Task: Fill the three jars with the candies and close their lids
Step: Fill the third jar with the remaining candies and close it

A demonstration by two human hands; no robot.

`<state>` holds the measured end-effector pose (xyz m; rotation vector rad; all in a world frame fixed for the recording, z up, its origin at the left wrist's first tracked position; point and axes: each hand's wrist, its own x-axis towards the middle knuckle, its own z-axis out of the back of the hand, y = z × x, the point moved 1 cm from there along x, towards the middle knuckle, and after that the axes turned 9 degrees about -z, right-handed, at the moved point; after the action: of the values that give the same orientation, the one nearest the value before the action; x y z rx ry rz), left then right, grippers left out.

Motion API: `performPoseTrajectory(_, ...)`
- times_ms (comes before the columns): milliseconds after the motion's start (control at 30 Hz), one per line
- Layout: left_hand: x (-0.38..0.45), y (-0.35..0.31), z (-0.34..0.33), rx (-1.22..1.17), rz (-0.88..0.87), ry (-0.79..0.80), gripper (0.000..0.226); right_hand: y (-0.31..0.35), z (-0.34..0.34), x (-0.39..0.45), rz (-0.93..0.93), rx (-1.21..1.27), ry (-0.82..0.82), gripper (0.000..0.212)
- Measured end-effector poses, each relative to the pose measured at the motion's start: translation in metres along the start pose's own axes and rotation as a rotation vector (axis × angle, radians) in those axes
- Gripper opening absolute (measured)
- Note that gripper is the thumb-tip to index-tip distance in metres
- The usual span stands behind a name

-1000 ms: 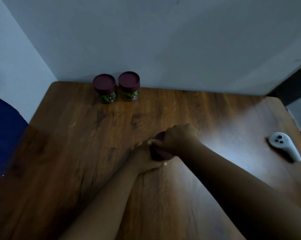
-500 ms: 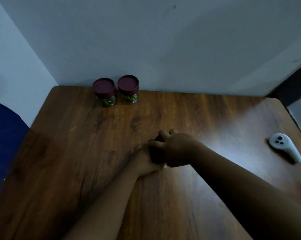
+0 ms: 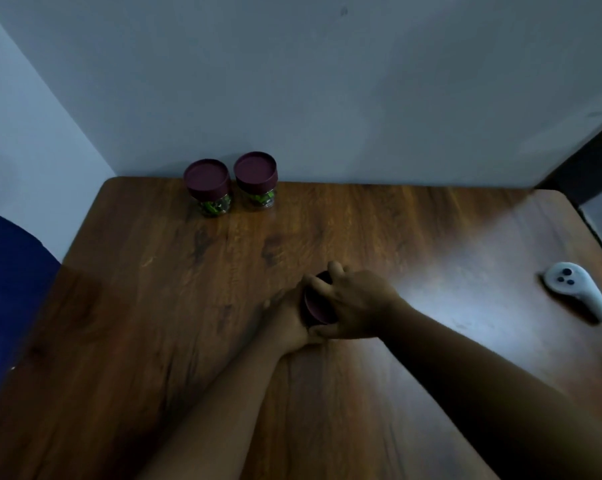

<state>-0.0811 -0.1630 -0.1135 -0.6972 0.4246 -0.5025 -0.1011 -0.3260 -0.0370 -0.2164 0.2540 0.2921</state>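
Two small clear jars stand side by side at the table's far edge, the left jar (image 3: 209, 190) and the right jar (image 3: 256, 181), both with maroon lids on and green candies inside. A third jar (image 3: 318, 308) with a maroon lid sits mid-table between my hands. My left hand (image 3: 287, 322) wraps its body from the left. My right hand (image 3: 356, 308) grips the lid from above and the right, fingers curled over its rim. The jar's contents are hidden by my hands.
The wooden table (image 3: 154, 306) meets a grey wall at the back. A white handheld controller (image 3: 576, 291) lies near the right edge. A dark blue surface (image 3: 8, 289) borders the table on the left.
My right hand has turned on the lid, its fingers now reaching over the far rim and more of the maroon top showing. The view has shifted slightly.
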Motion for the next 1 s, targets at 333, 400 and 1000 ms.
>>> performPoseTrajectory(333,-0.002,0.002,-0.003,0.06,-0.034,-0.059,0.095,-0.01,-0.002,0.008,0.202,-0.029,-0.123,0.09)
performPoseTrajectory(400,-0.001,0.001,-0.004,0.089,-0.022,-0.038,0.091,-0.007,-0.009,0.003,0.12,0.049,-0.152,0.091)
performPoseTrajectory(1000,0.086,0.069,0.21,0.546,-0.063,-0.61,0.067,-0.016,0.031,0.08,-0.557,0.298,-0.211,0.103)
